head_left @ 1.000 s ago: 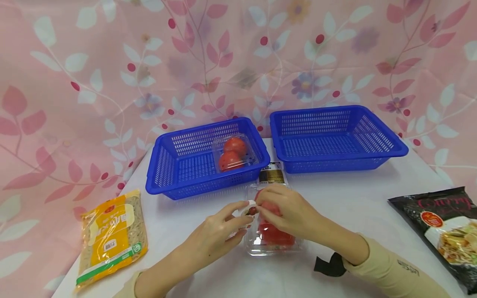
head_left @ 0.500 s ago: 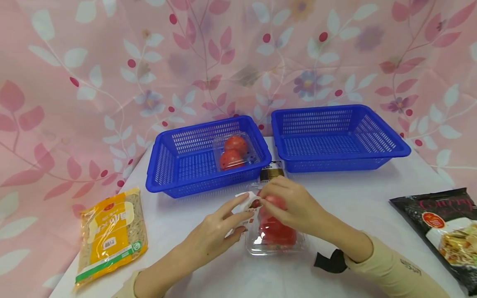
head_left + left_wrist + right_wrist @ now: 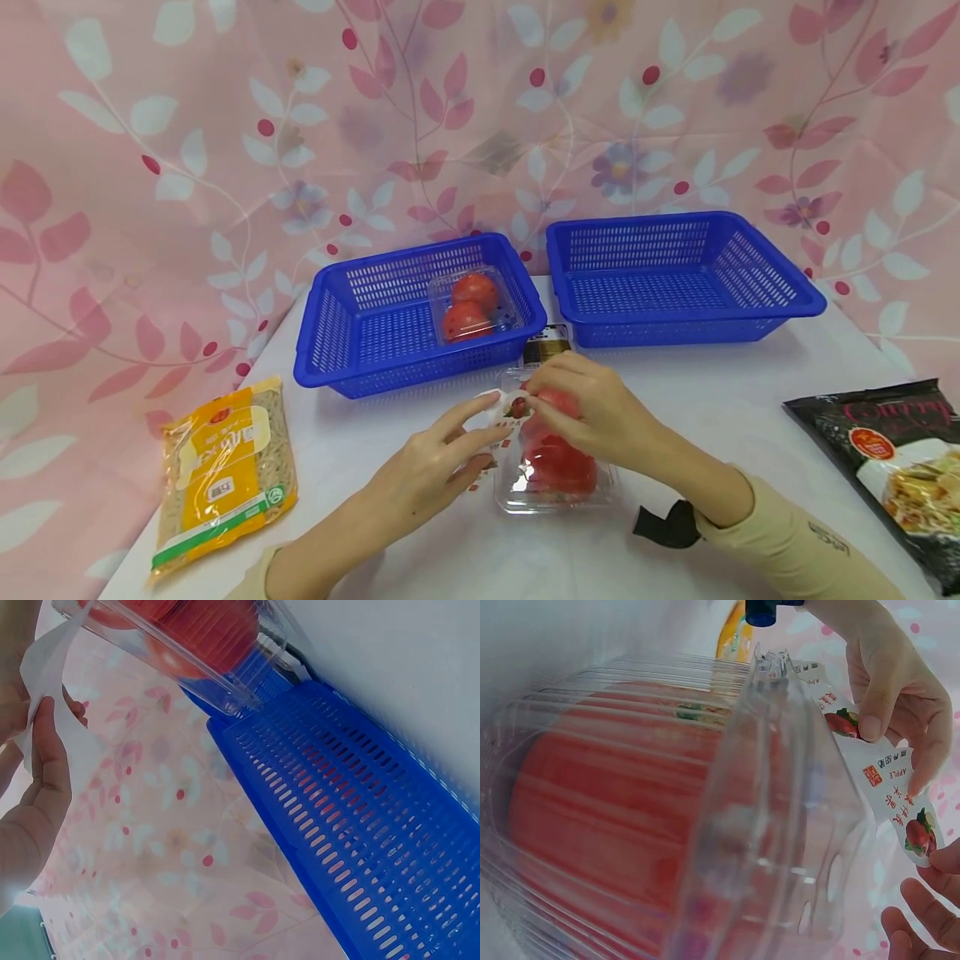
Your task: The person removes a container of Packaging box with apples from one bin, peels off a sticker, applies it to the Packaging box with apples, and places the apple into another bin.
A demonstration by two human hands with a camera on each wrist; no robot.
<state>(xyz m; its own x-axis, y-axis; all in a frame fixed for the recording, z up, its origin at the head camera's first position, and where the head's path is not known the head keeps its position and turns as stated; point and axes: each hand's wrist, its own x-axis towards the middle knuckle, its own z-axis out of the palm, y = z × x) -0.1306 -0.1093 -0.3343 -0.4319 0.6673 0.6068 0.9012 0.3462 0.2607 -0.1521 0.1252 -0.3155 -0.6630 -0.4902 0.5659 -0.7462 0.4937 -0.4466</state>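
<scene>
My left hand (image 3: 420,467) holds a white strip of labels (image 3: 877,776) printed with red apples and lettering. At the strip's far end, my right hand (image 3: 592,412) pinches the edge between thumb and finger. Both hands are just above a clear plastic box (image 3: 517,500), lid on, with red round fruit (image 3: 555,467) inside. In the right wrist view, the left thumb lies on the strip, while the right fingertips (image 3: 945,859) touch its lower corner. The left wrist view shows the blank back of the paper (image 3: 52,664). Whether one label has come loose cannot be told.
A blue basket (image 3: 405,375) at back left holds another clear box of red fruit (image 3: 468,321). A second blue basket (image 3: 690,329) stands right of it. Packets lie at left, a yellow bag (image 3: 225,475), and right, a black bag (image 3: 885,467). A black scrap (image 3: 667,527) lies near the right forearm.
The label strip was lifted and spread a little between the hands, and more of its printed face shows. The right fingers shifted slightly right and up. The boxes and baskets stayed put.
</scene>
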